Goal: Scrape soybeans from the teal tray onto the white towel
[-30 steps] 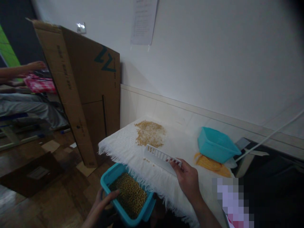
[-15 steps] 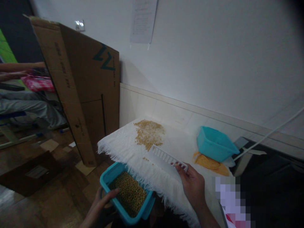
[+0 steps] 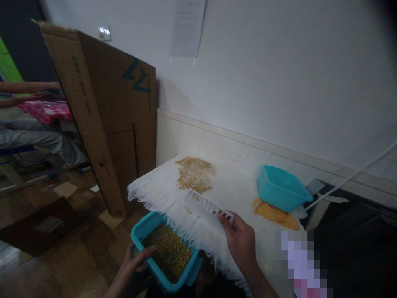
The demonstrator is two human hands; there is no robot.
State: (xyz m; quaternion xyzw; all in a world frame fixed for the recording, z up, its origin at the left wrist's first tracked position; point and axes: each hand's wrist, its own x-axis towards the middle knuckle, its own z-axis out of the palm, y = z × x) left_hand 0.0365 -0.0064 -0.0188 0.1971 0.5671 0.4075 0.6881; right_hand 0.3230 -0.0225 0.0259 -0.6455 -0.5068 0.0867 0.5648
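Blue tub [image 3: 160,280] of beans [image 3: 170,252], lower centre.
My left hand [image 3: 135,264] grips it, my right hand [image 3: 240,236] a slotted white strip [image 3: 201,210].

Makeshift indoor workroom, viewed from where I stand; whether within a home or an office cannot be told. Indicators: a printed sheet [image 3: 187,27] fixed to the plain white wall [image 3: 263,62]; a tall cardboard box [image 3: 119,103] between the cloth-covered counter [image 3: 235,186] and a second work spot, where another person's arms [image 3: 27,87] reach over pink-and-white fabric [image 3: 48,111]; loose cardboard pieces [image 3: 65,189] on the brown wood-look floor [image 3: 89,244].
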